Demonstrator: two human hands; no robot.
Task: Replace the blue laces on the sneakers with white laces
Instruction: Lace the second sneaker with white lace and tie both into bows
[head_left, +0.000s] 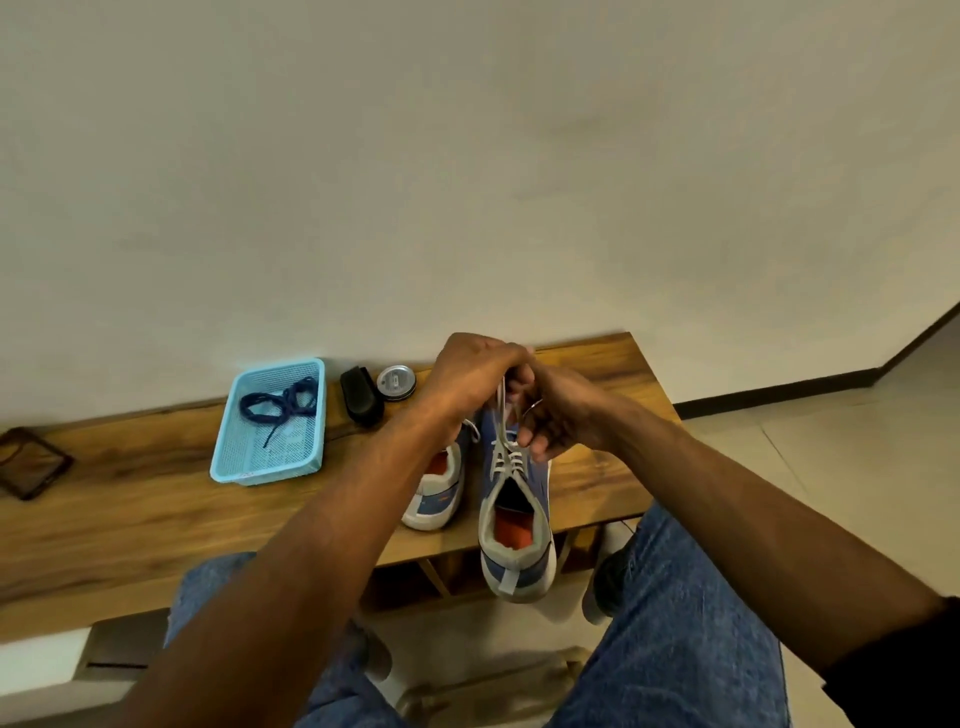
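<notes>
Bench access: partly obstructed.
Light-blue basket (228, 457), black brush (362, 395) and round tin (396, 383) line the wall edge; bare wooden bench (130, 519) lies in front of the basket.

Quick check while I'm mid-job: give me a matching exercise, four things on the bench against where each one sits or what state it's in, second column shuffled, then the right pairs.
Things:
1. blue laces
2. white lace
3. right sneaker
4. round tin

Places or states:
A. heel juts past the front edge of the bench
B. lying in the light blue basket
C. stands at the back by the wall, beside the black brush
D. pulled up from the eyelets by the left hand and right hand

Pairs: 1-B, 2-D, 3-A, 4-C
</notes>
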